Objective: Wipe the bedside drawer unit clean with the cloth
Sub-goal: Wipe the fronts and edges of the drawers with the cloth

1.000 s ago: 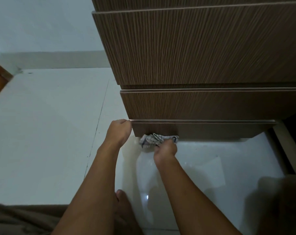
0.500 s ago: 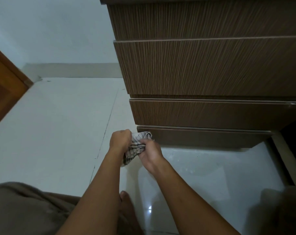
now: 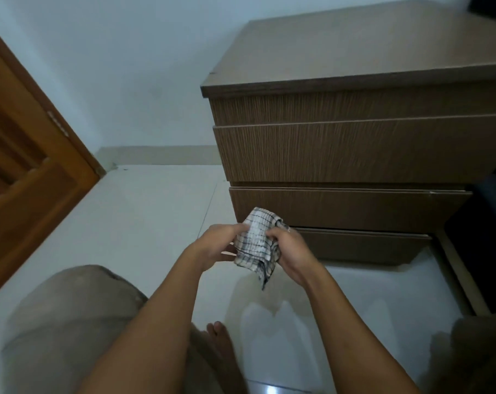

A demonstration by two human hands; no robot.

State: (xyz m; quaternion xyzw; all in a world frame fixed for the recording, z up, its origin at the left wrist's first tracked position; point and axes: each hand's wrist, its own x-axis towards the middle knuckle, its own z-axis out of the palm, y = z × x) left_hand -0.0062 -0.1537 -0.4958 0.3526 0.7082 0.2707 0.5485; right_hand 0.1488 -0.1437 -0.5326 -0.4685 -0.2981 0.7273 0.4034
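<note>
The brown wood-grain bedside drawer unit (image 3: 340, 155) stands on the white floor at the right, its flat top and several drawer fronts in view. A white cloth with dark checks (image 3: 257, 242) hangs in the air in front of the lowest drawers. My left hand (image 3: 218, 245) pinches the cloth's left side and my right hand (image 3: 291, 253) grips its right side. Both hands are a little off the unit, not touching it.
An orange-brown wooden door (image 3: 25, 172) stands at the left. White tiled floor (image 3: 144, 223) spreads between door and unit. My knee (image 3: 70, 317) and bare foot (image 3: 218, 339) rest on the floor below my arms. A dark gap (image 3: 485, 237) lies right of the unit.
My right hand left the bottom drawer front with the cloth; both hands now hold it up, spread between them. The view has tilted up, so the unit's top shows.
</note>
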